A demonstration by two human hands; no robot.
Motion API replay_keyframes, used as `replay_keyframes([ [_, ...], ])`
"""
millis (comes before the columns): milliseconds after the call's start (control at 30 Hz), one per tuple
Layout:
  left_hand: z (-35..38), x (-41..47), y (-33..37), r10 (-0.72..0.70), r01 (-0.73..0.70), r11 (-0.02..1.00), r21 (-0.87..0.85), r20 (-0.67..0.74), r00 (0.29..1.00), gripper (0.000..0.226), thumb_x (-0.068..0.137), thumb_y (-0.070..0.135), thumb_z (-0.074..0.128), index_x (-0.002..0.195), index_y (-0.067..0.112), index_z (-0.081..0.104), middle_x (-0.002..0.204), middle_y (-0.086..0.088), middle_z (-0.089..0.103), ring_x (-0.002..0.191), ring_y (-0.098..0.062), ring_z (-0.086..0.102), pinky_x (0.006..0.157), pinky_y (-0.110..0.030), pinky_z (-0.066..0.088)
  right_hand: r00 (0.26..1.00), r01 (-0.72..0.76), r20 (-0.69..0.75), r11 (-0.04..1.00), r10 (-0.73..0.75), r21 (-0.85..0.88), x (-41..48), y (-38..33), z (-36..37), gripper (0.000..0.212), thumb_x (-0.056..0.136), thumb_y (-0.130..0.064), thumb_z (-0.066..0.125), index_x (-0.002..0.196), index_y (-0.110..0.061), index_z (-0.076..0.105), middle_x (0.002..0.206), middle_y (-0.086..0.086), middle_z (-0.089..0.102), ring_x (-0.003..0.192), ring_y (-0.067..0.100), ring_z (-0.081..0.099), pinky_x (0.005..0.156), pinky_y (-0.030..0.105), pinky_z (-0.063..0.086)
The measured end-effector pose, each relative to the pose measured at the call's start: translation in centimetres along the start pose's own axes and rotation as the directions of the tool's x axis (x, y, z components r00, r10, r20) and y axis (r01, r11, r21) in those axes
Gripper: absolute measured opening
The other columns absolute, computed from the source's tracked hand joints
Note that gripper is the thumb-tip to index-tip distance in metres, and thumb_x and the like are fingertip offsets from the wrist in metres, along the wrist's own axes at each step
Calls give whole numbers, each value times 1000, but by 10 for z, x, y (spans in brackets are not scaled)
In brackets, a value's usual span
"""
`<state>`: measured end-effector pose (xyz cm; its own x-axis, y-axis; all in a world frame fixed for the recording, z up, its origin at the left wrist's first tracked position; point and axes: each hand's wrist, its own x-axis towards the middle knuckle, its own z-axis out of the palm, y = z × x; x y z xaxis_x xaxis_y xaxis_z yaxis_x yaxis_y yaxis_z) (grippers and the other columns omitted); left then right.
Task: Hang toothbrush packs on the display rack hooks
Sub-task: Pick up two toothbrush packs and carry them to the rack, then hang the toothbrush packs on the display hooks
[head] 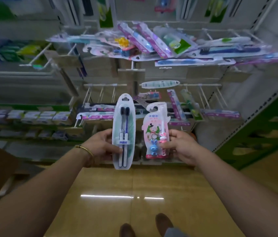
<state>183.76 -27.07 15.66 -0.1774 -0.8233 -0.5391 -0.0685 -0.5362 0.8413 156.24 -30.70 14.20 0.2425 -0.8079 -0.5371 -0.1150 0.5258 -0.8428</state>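
My left hand point(100, 146) pinches a long oval twin toothbrush pack point(124, 120) with two dark-headed brushes, held upright. My right hand point(180, 145) grips a pink children's toothbrush pack point(153, 127) with a blue rabbit toy, also upright. Both packs are held side by side in front of the display rack. White rack hooks point(100, 94) stick out at mid height behind the packs. A loose pile of toothbrush packs point(160, 43) lies across the upper hooks.
More packs hang or lie on the lower hooks point(177, 106). Shelves with boxed goods point(32, 115) run to the left. A green-edged shelf upright point(254, 117) stands at right. Glossy brown floor point(134, 194) lies below, with my shoes point(163, 221) near the bottom edge.
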Motion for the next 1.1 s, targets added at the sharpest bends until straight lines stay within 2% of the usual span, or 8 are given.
replay_keyframes([
  [167, -10, -21, 37, 160, -160, 987, 9, 0, 987, 55, 77, -22, 64, 122, 9, 61, 109, -21, 73, 98, -32, 72, 80, -50, 61, 993, 116, -19, 993, -117, -33, -24, -33, 15, 37, 82, 6, 70, 113, -12, 64, 107, 7, 76, 101, 28, 72, 89, 47, 57],
  [333, -16, -36, 72, 251, -251, 968, -13, -16, 968, 51, 75, -18, 67, 118, 10, 61, 101, -14, 76, 92, -29, 74, 62, -38, 60, 973, 226, -48, 974, -226, -18, -37, -73, 28, 37, 80, 8, 70, 112, -10, 64, 110, 10, 74, 105, 31, 70, 94, 53, 54],
  [500, -28, -45, 108, 360, -361, 932, -27, -41, 932, 54, 64, -10, 72, 113, 11, 62, 104, -12, 76, 100, -30, 73, 75, -46, 60, 931, 354, -82, 935, -355, -23, -48, -117, 42, 30, 84, 11, 66, 101, -14, 65, 103, 9, 75, 98, 29, 71, 84, 46, 58],
  [600, -34, -49, 129, 438, -443, 895, -42, -91, 894, 43, 76, -15, 67, 108, 13, 63, 101, -12, 76, 97, -30, 73, 70, -44, 61, 904, 414, -98, 910, -415, -34, -54, -142, 49, 29, 86, 8, 66, 106, -14, 63, 107, 9, 74, 97, 26, 73, 82, 45, 59],
  [700, -42, -53, 146, 485, -490, 871, -33, -99, 869, 42, 81, -16, 64, 113, 12, 63, 107, -12, 74, 99, -29, 73, 71, -43, 61, 874, 471, -117, 881, -472, -33, -54, -163, 55, 32, 86, 8, 66, 109, -14, 62, 110, 8, 73, 95, 24, 73, 76, 42, 59],
  [900, -51, -57, 163, 529, -536, 843, -51, -113, 841, 43, 82, -16, 62, 114, 12, 62, 109, -13, 73, 98, -30, 73, 69, -41, 61, 827, 546, -143, 837, -543, -24, -53, -192, 64, 30, 85, 10, 65, 104, -13, 62, 110, 13, 71, 97, 30, 71, 84, 46, 59],
  [1100, -58, -57, 172, 552, -561, 825, -60, -121, 825, 43, 83, -15, 62, 114, 14, 62, 102, -13, 75, 90, -29, 75, 69, -42, 62, 801, 582, -154, 813, -579, -29, -51, -207, 71, 30, 85, 9, 65, 102, -16, 62, 102, 7, 71, 87, 25, 71, 71, 38, 60],
])
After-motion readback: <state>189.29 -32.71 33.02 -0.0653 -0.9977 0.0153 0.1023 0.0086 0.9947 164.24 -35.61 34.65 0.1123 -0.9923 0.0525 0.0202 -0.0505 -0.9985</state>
